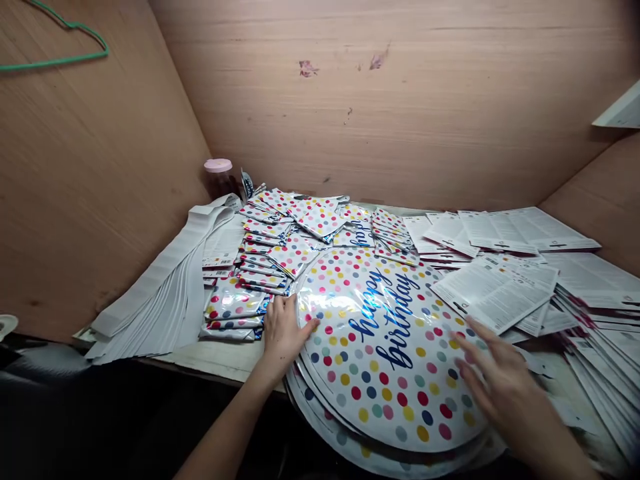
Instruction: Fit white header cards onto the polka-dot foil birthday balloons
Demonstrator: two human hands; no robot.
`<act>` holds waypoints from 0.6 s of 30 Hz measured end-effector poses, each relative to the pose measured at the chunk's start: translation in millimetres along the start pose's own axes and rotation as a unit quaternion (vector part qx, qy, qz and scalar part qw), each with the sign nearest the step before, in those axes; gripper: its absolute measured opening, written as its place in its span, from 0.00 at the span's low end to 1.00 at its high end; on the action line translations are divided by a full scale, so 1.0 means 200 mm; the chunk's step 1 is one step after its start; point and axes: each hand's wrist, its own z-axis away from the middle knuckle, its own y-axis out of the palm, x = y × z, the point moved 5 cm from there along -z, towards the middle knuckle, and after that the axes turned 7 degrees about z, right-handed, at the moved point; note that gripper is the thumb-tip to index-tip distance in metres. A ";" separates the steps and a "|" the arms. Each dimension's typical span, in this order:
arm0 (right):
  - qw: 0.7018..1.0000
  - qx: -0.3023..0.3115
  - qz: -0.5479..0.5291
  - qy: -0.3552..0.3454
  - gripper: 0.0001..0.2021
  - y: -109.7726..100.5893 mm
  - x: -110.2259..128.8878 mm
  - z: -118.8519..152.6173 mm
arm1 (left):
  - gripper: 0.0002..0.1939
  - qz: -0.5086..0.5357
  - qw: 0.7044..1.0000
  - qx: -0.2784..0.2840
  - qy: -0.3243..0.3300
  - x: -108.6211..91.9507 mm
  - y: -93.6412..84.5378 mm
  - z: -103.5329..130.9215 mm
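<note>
Dotted disc lying atop a stack, a hand at either side

Head view. The shiny dotted disc is lying flat, face up, on similar lower discs, whose edges are showing along the near left and bottom. The stack is occupying the middle of the work surface, its near part reaching past the front edge.

Orientation: outline round, so no clear long axis is showing. The blue lettering, reading "happy birthday", is giving the direction: its lines are climbing steeply from lower left to upper right, with the letter tops facing left.

Left hand: resting at the left rim, thumb lying over the dotted face and pointing right, fingers pointing away from the body. The grip is standing wide, thumb well apart from the fingers.

Right hand: blurring, hovering over or touching the right side of the disc (cannot tell which). Fingers are spreading loosely and pointing up-left; the grip is standing wide.

Surroundings: folded dotted packets are piling up behind and left of the disc. Printed white cards are lying to the right, one overlapping the disc's upper-right edge. Long white strips are fanning out at far left, near a pink-lidded jar. A green hanger is hanging at upper left.
</note>
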 end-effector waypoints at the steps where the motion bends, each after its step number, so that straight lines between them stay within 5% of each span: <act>1: 1.000 0.011 -0.011 -0.019 0.19 0.03 0.08 -0.06 | 0.33 0.001 1.000 -0.001 0.014 0.00 -0.01 0.00; 5: 0.999 0.032 0.006 -0.009 0.17 0.15 0.19 -0.25 | 0.26 0.021 0.997 -0.012 0.078 0.04 -0.05 0.03; 8: 0.991 0.079 0.076 0.074 0.17 0.20 0.04 -0.30 | 0.21 0.060 0.981 -0.068 0.173 0.09 -0.11 0.11; 13: 0.949 0.134 0.157 0.239 0.17 0.17 -0.31 -0.18 | 0.15 0.064 0.952 -0.115 0.276 0.26 -0.18 0.22; 18: 0.954 0.183 0.153 0.182 0.23 0.25 -0.41 -0.16 | 0.12 0.066 0.944 -0.137 0.292 0.32 -0.22 0.25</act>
